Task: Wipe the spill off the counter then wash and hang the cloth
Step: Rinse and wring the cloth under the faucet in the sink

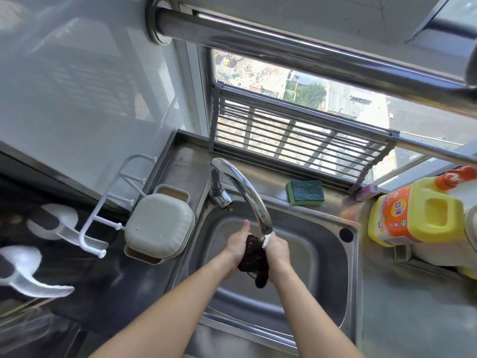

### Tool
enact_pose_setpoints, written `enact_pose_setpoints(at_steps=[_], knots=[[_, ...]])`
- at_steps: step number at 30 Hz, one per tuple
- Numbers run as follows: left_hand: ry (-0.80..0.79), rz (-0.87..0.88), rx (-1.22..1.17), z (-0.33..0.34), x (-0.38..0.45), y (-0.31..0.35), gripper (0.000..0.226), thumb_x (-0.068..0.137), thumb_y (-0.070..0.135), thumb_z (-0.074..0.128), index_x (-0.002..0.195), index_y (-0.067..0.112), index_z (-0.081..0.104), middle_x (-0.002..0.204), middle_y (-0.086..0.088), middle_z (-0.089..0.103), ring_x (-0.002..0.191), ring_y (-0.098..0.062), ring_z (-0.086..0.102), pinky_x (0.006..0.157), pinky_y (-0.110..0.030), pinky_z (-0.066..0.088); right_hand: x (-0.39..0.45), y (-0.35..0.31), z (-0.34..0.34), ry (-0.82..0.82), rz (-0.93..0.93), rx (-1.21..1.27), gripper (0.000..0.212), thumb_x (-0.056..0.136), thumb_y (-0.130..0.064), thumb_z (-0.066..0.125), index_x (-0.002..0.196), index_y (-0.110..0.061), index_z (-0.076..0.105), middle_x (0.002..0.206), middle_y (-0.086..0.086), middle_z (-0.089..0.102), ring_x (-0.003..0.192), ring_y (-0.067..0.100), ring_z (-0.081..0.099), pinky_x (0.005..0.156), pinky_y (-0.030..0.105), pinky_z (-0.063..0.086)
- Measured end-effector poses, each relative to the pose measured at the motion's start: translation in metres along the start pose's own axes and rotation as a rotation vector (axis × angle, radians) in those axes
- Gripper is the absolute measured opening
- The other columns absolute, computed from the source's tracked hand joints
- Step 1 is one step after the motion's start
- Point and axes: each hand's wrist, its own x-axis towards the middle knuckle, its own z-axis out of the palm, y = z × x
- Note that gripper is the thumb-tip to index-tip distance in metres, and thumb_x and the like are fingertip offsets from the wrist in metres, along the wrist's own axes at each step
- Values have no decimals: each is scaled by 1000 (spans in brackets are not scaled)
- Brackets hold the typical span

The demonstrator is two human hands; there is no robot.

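Dark cloth [254, 259] bunched between both hands over the steel sink [352, 267], a loose end hanging below. Left hand [236, 248] curled round its left side, thumb up; right hand [277, 250] clasps the right side. Faucet [247, 192] spout ends just above the hands, white stream landing at the right hand. Basin walls stand well apart on every side. Beyond the hands on the tabletop [402, 319]: green sponge [305, 192]. Right: yellow detergent jug [418, 210]. Left: beige lidded box [160, 226].
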Motion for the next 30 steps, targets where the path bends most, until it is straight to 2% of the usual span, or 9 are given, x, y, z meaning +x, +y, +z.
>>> enact_pose_setpoints(at_steps=[3,6,9,12,14,17,21,25,30], knots=[[-195,57,117,-20,6,-7,49,89,53,71,108,8,71,104,-13,77,91,-25,73,73,-33,57,1,-4,-7,7,52,197,18,96,-25,64,94,-7,65,88,16,72,81,32,67,82,48,58],[-197,80,262,-32,9,-15,33,87,27,78,117,15,72,108,-11,77,102,-27,73,87,-39,57,1,-1,-12,-6,59,273,19,93,-20,68,102,-3,67,97,20,75,84,33,70,85,51,58],[-51,118,224,-31,14,-19,29,88,26,74,116,20,70,103,-10,78,92,-34,75,60,-31,51,-3,2,-14,153,-45,132,19,89,-27,72,100,-11,71,96,10,75,94,31,69,93,46,57],[59,164,94,-25,11,-14,39,90,0,59,112,30,67,104,-7,75,83,-28,71,58,-35,55,-14,0,-19,344,-163,-102,22,89,-35,72,100,-17,68,92,0,68,93,23,61,94,35,49],[76,131,61,-16,4,-7,34,85,-1,55,99,26,70,92,-8,73,73,-27,67,55,-31,52,-15,3,-16,209,-181,-128,22,90,-40,66,101,-21,67,96,0,68,93,19,60,94,34,48],[16,-20,-28,-4,-4,-1,15,77,25,64,88,16,69,74,-9,66,56,-22,59,52,-26,45,20,30,-7,5,-223,-192,28,83,-40,47,94,-28,69,115,20,67,97,18,59,93,37,46],[-78,-35,12,-5,-2,-7,55,71,42,80,114,11,65,84,-8,71,65,-19,66,52,-25,49,30,39,-6,-171,-297,-286,27,73,-38,52,96,-33,65,124,21,58,108,23,62,102,48,50],[-107,-27,-83,-25,6,-12,64,68,17,90,123,2,61,107,-21,75,87,-30,73,67,-37,59,7,18,-15,-250,-383,-482,56,67,-28,68,122,-25,60,116,6,67,109,23,65,99,45,53],[105,18,-94,-26,6,-3,48,74,10,86,117,9,63,100,-12,75,76,-21,71,49,-23,52,1,3,-32,-26,-168,-590,39,73,-45,84,92,-12,73,85,1,70,86,21,66,71,29,48]])
